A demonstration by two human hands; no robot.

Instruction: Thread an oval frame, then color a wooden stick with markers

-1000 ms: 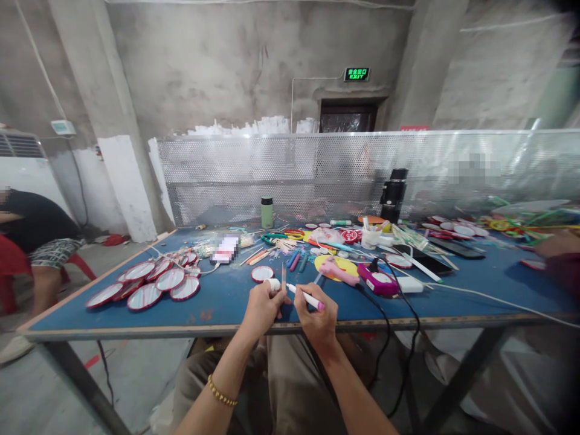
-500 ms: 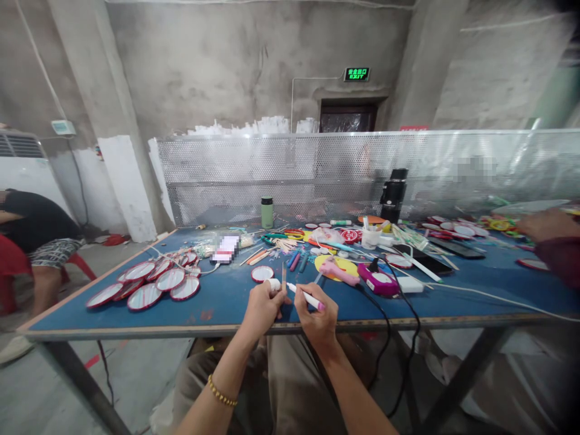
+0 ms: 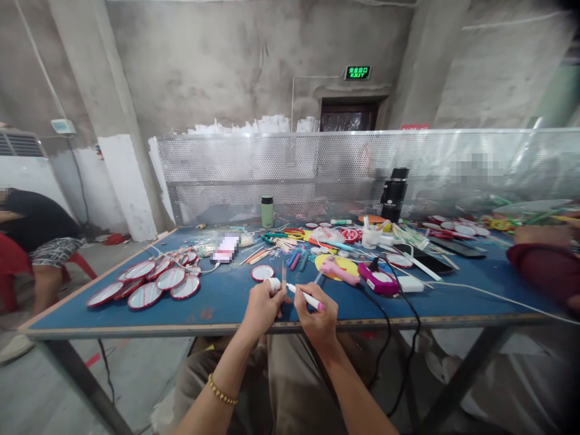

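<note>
My left hand (image 3: 264, 307) pinches a thin, flat wooden craft stick (image 3: 284, 277) upright near the table's front edge. A small white thing (image 3: 274, 284) sits at the index finger; I cannot tell whether it is a wrapping or something held. In my right hand (image 3: 318, 317) is a white marker pen (image 3: 309, 296) with a pink end, its tip pointing left, close to the stick. Whether the tip touches the stick is unclear. Just beyond my left hand lies a round, red-rimmed white disc (image 3: 263, 273). Several coloured markers (image 3: 295, 261) lie beyond my hands.
Red-rimmed discs (image 3: 144, 296) are piled at the left, near a phone (image 3: 225, 248). Right of my hands are a pink glue gun (image 3: 339, 271), a purple device (image 3: 378, 281) and trailing cables. A green bottle (image 3: 267, 211) stands behind. A co-worker's sleeve (image 3: 541, 269) is at far right.
At far right, the co-worker's hand and sleeve have shifted left and toward the table's middle. My hands, the stick and the marker look practically still.
</note>
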